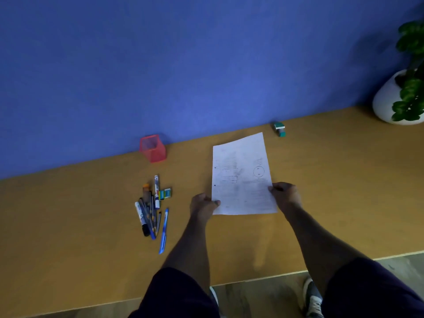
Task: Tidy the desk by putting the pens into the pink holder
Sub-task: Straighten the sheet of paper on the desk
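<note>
A pink mesh holder point(153, 148) stands against the blue wall at the back of the desk, with nothing showing inside it. In front of it lies a heap of several pens and markers point(150, 211), with one blue pen point(164, 230) at its right side. A printed sheet of paper point(242, 175) lies to the right of the heap. My left hand point(203, 204) pinches the sheet's lower left edge. My right hand point(285, 195) pinches its lower right edge. Neither hand touches the pens.
A small green and yellow eraser point(165, 193) lies beside the pens. A teal stapler-like object point(279, 129) sits near the wall. A white pot with a green plant point(390, 99) stands at the far right. The wooden desk point(68, 226) has its front edge near my legs.
</note>
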A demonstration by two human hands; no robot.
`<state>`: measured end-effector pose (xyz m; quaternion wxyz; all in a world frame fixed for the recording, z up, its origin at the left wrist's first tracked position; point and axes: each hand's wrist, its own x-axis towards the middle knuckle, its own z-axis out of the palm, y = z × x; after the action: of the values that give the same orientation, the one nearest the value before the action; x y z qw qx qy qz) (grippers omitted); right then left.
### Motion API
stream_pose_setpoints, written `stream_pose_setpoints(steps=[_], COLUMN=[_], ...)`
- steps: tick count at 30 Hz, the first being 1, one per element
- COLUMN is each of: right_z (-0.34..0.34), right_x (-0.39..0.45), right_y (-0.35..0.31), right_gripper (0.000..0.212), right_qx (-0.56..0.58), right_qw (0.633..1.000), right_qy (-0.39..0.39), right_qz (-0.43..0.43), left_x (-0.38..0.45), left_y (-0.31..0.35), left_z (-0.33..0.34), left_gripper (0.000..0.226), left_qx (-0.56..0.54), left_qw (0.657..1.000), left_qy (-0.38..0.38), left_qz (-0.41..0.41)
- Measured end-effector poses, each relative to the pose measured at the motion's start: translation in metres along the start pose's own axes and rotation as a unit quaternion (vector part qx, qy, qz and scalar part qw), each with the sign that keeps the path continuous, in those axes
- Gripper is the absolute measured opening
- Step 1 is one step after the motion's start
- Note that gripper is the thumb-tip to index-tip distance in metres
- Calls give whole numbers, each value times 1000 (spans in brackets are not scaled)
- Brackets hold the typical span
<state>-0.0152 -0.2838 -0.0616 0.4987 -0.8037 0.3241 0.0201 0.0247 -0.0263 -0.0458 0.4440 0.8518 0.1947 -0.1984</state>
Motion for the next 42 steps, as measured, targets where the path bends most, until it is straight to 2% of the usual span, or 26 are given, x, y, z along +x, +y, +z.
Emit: stream_pose_setpoints(steps=[5, 10, 15, 19, 28, 34, 42], right_z=[21, 30, 32, 29, 20, 17, 15], right_x=[1, -3, -6, -12, -17, -19, -20], right_y=[-6, -12, -11, -4, 7, 10, 14], right_gripper=[22, 22, 23, 21, 18, 21, 19], right_qx=[-36, -74, -102, -146, -197, -227, -251], right_qw=[999, 996, 993, 986, 977, 971, 961], right_qy=[-30, -30, -27, -17, 8, 6, 0], right_qz=[-15, -32, -42, -83, -85, -79, -113], left_x=[-7, -12, -12, -14, -17, -16, -15], left_y=[-15, -21, -24, -23, -27, -29, -30], left_z=[-11, -19, -23, -19, -9, -6, -6], left_gripper=[39, 50, 67, 79, 74, 72, 72], left_qx=[73, 172, 241, 262, 286, 323, 385], left_qw=[996, 983, 967, 960, 952, 936, 909], left_qy=[46, 11, 5, 11, -26, -8, 4], left_qz=[23, 58, 87, 101, 104, 141, 158])
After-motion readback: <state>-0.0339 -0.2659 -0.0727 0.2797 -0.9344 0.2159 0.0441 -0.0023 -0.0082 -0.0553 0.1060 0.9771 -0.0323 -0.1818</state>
